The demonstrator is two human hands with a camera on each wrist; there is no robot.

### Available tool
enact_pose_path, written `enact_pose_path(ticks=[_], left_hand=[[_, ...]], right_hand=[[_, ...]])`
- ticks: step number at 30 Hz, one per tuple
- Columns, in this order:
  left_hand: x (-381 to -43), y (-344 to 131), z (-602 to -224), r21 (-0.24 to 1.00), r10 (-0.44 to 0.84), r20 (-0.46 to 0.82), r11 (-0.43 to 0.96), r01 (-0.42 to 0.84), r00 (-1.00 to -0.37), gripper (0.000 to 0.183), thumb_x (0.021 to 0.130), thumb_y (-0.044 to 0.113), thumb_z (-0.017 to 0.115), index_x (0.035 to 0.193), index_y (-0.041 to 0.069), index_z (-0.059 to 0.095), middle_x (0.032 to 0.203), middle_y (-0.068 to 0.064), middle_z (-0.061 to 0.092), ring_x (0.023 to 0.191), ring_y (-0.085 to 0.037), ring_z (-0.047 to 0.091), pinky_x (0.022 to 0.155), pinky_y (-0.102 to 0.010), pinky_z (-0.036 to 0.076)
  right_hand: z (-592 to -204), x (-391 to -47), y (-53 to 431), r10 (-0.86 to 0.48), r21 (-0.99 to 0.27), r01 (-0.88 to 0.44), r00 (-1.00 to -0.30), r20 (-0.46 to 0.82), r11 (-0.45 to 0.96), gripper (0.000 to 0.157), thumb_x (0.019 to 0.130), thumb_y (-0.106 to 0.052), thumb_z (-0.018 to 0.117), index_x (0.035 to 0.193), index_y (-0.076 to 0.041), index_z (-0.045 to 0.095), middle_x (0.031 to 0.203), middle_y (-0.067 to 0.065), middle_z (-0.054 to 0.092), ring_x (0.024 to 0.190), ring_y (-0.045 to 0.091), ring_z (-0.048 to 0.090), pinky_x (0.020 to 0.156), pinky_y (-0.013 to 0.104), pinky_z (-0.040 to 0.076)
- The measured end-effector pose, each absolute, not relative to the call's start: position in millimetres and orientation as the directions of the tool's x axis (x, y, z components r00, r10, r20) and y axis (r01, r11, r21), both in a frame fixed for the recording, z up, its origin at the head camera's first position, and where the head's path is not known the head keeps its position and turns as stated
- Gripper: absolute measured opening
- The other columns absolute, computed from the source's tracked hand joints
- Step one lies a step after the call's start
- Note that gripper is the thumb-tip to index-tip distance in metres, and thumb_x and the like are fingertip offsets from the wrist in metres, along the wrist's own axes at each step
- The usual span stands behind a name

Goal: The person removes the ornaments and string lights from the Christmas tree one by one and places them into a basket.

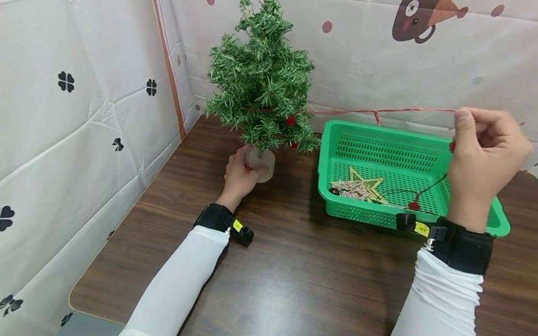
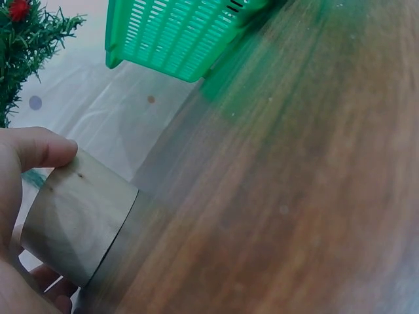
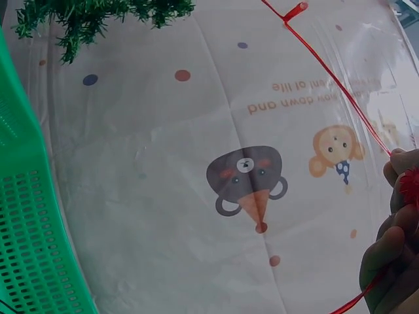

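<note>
A small green artificial Christmas tree (image 1: 267, 68) stands at the back left of the table. My left hand (image 1: 241, 174) grips its pale round base (image 2: 82, 212), thumb on the upper edge in the left wrist view. Raised above the right end of the green basket, my right hand (image 1: 491, 144) pinches a red string (image 1: 409, 109). The string runs taut leftward into the lower branches, with a short stub (image 3: 296, 10) along it. A red fuzzy ball (image 3: 410, 185) sits at the right fingers. Another red ball (image 1: 290, 120) shows among the branches.
The green plastic basket (image 1: 327, 169) stands right of the tree. In it lie a gold star (image 1: 373, 185), a sparkly pale ornament (image 1: 351, 190) and a red ornament (image 1: 414, 205) on a dark cord. Printed sheeting (image 1: 353, 57) hangs close behind and to the left.
</note>
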State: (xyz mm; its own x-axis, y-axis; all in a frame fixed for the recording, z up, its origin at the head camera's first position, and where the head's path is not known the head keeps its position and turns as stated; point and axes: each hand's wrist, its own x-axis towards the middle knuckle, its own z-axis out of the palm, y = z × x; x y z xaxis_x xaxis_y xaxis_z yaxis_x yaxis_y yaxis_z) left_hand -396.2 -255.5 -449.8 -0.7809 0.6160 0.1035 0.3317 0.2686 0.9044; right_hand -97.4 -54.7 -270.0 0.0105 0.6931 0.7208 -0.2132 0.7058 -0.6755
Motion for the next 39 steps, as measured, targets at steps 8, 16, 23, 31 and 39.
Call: enact_pose_path(ticks=[8, 16, 23, 31, 39], left_hand=[[-396.9, -256.5, -449.2, 0.911, 0.618, 0.066, 0.282, 0.299, -0.783, 0.078, 0.092, 0.036, 0.072, 0.158, 0.021, 0.034, 0.159, -0.016, 0.033, 0.150, -0.041, 0.023, 0.122, -0.061, 0.015], [-397.0, -254.3, -449.6, 0.899, 0.609, 0.077, 0.299, 0.319, -0.789, 0.077, 0.093, 0.037, 0.072, 0.157, 0.020, 0.035, 0.153, -0.018, 0.038, 0.142, -0.041, 0.033, 0.116, -0.062, 0.021], [-395.8, -254.8, -450.3, 0.902, 0.615, 0.081, 0.290, 0.320, -0.784, 0.081, 0.091, 0.038, 0.075, 0.158, 0.021, 0.033, 0.155, -0.017, 0.037, 0.142, -0.041, 0.033, 0.116, -0.063, 0.021], [-395.1, -255.3, -450.7, 0.903, 0.613, 0.074, 0.294, 0.314, -0.786, 0.082, 0.090, 0.040, 0.076, 0.158, 0.021, 0.034, 0.153, -0.017, 0.039, 0.141, -0.041, 0.034, 0.116, -0.062, 0.021], [-394.7, -255.2, -451.1, 0.909, 0.606, 0.075, 0.285, 0.304, -0.792, 0.082, 0.090, 0.040, 0.077, 0.157, 0.021, 0.035, 0.150, -0.017, 0.041, 0.140, -0.040, 0.033, 0.117, -0.059, 0.019]], right_hand=[[-276.9, -94.6, -39.2, 0.668, -0.658, -0.159, 0.018, 0.744, 0.736, 0.024, 0.093, -0.023, 0.076, 0.094, 0.000, 0.080, 0.062, -0.019, 0.057, 0.053, 0.002, 0.050, 0.054, 0.019, 0.037], [-275.8, -91.2, -40.1, 0.684, -0.674, -0.153, 0.011, 0.730, 0.722, 0.025, 0.094, -0.022, 0.074, 0.097, 0.002, 0.079, 0.063, -0.019, 0.057, 0.054, 0.000, 0.050, 0.055, 0.018, 0.038], [-281.7, -93.5, -42.4, 0.787, -0.787, -0.134, -0.068, 0.614, 0.602, 0.021, 0.094, -0.018, 0.074, 0.098, 0.002, 0.079, 0.064, -0.012, 0.057, 0.057, 0.002, 0.051, 0.061, 0.020, 0.040], [-313.7, -96.2, -10.3, 0.841, -0.861, 0.068, -0.265, 0.472, 0.505, 0.018, 0.096, -0.024, 0.072, 0.102, -0.007, 0.078, 0.070, -0.016, 0.059, 0.064, 0.002, 0.054, 0.068, 0.020, 0.044], [-333.3, -89.4, 1.7, 0.803, -0.768, 0.370, -0.517, 0.298, 0.523, 0.037, 0.105, -0.039, 0.055, 0.117, -0.007, 0.070, 0.098, -0.004, 0.063, 0.089, 0.014, 0.055, 0.079, 0.036, 0.043]])
